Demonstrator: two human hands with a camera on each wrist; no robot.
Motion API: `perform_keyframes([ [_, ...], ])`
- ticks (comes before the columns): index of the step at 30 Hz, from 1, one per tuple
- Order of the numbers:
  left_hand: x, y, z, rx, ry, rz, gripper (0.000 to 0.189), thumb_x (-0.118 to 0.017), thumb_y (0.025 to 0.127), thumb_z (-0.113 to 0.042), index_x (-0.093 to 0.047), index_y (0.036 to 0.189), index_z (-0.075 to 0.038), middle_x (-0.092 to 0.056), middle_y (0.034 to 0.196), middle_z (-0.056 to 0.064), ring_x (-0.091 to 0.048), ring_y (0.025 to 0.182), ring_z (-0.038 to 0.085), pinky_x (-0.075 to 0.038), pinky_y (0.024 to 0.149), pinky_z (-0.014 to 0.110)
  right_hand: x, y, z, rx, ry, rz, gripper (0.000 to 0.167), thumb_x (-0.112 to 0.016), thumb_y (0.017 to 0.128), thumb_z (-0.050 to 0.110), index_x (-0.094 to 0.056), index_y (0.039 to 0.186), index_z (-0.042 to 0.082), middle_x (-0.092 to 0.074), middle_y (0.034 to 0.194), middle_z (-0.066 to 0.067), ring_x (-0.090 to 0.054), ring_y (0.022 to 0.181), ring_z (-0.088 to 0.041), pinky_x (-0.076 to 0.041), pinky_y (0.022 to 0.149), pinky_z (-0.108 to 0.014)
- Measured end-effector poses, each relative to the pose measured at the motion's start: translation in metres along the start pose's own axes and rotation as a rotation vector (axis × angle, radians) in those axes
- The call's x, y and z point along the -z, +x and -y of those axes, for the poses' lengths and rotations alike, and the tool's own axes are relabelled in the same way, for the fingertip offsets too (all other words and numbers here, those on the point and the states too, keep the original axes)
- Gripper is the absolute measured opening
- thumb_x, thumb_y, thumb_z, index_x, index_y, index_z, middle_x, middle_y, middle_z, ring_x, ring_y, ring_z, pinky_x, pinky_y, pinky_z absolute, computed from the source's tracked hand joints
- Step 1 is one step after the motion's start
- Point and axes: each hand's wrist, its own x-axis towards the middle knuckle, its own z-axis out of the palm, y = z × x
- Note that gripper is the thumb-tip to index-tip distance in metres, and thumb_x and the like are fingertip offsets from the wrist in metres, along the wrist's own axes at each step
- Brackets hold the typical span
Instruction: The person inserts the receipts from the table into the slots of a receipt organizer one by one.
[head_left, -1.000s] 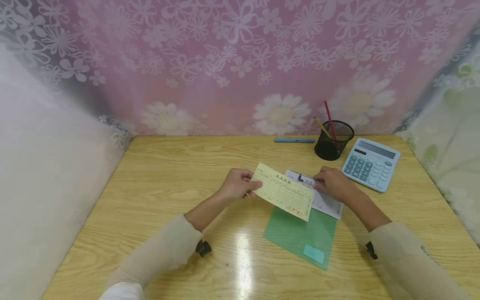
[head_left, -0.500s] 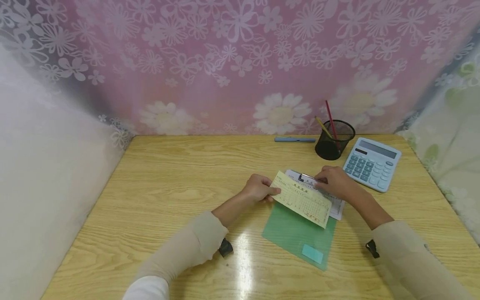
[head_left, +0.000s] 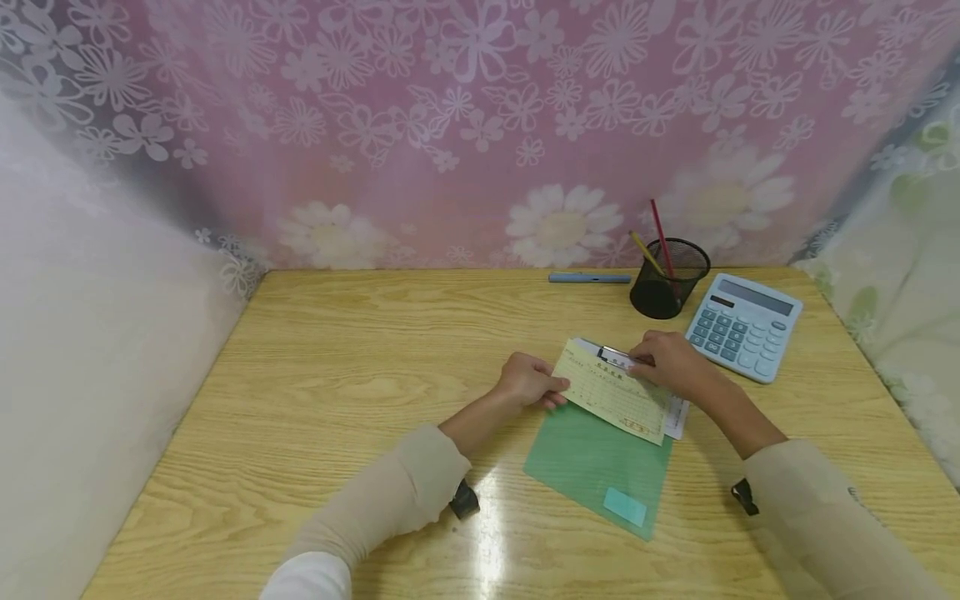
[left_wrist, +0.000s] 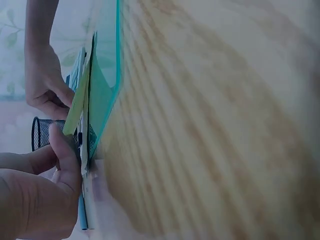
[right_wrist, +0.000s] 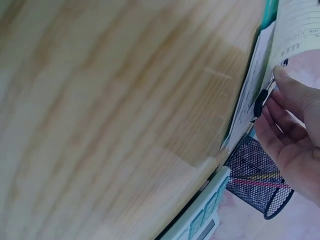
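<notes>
A yellow printed slip is pinched at its left edge by my left hand, thumb on top. It lies over a white printed form, whose right edge shows beyond it. Both rest above a green translucent folder bearing a light blue label. My right hand grips a metal clip at the top of the papers; in the right wrist view its thumb and fingers close on the clip's dark end. The slip's top edge lies close by the clip; whether it sits under the clip, I cannot tell.
Behind the papers stand a black mesh pen cup with two pencils and a light blue calculator. A blue pen lies by the table's back edge. Patterned curtains border the wooden table.
My left hand has carried the yellow slip rightward, and then slightly up, over the white form to the clip. The right hand has stayed on the clip, almost still.
</notes>
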Motion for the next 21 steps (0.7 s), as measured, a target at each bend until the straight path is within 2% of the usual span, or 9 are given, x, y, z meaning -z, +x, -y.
perform_keyframes([
  [3,-0.004,0.001,0.003,0.002,-0.018,0.030,0.038,-0.069,0.085,-0.004,-0.045,0.056,-0.009,-0.072,0.073,0.019,-0.069,0.054,0.016,-0.056,0.048,0.019,-0.001,0.000,0.001,-0.010,-0.011,0.011,0.024,-0.070,0.085,0.015,-0.071,0.104,0.000,-0.064,0.085,-0.008,-0.054,0.070,-0.013,-0.045,0.058,-0.028],
  [6,-0.008,0.002,0.004,0.004,-0.009,0.043,0.049,-0.067,0.086,-0.004,-0.034,0.051,-0.012,-0.072,0.073,0.020,-0.072,0.062,0.022,-0.057,0.050,0.021,-0.002,0.000,0.002,-0.014,-0.041,0.020,0.025,-0.069,0.086,0.015,-0.070,0.106,-0.001,-0.063,0.086,-0.009,-0.055,0.071,-0.015,-0.048,0.061,-0.032],
  [10,-0.013,0.002,0.005,0.027,0.007,0.020,0.043,-0.066,0.087,-0.004,-0.040,0.054,-0.011,-0.071,0.072,0.020,-0.073,0.065,0.024,-0.057,0.050,0.020,-0.003,0.000,0.005,-0.014,-0.077,0.020,0.026,-0.067,0.087,0.014,-0.069,0.107,-0.003,-0.062,0.085,-0.008,-0.053,0.071,-0.016,-0.048,0.062,-0.034],
  [15,-0.018,0.004,0.004,0.051,0.030,-0.034,0.027,-0.066,0.087,-0.004,-0.053,0.064,-0.005,-0.071,0.068,0.017,-0.072,0.062,0.022,-0.056,0.049,0.019,-0.004,-0.001,0.008,-0.019,-0.117,0.014,0.022,-0.066,0.088,0.013,-0.069,0.105,-0.001,-0.059,0.083,-0.006,-0.049,0.069,-0.015,-0.045,0.062,-0.032],
  [18,-0.020,0.005,0.002,0.052,0.048,-0.051,0.023,-0.066,0.087,-0.004,-0.056,0.067,-0.002,-0.071,0.066,0.016,-0.072,0.059,0.021,-0.056,0.048,0.019,-0.005,-0.002,0.010,0.005,-0.139,-0.010,0.012,-0.065,0.089,0.011,-0.070,0.096,0.002,-0.056,0.079,-0.004,-0.045,0.066,-0.014,-0.042,0.058,-0.030],
  [21,-0.022,0.006,0.001,0.052,0.060,-0.065,0.030,-0.067,0.087,-0.004,-0.051,0.061,-0.005,-0.070,0.064,0.015,-0.071,0.057,0.020,-0.055,0.046,0.018,-0.006,-0.003,0.010,0.036,-0.149,-0.041,0.005,-0.065,0.088,0.009,-0.067,0.085,0.006,-0.052,0.074,-0.002,-0.041,0.064,-0.014,-0.036,0.055,-0.027],
])
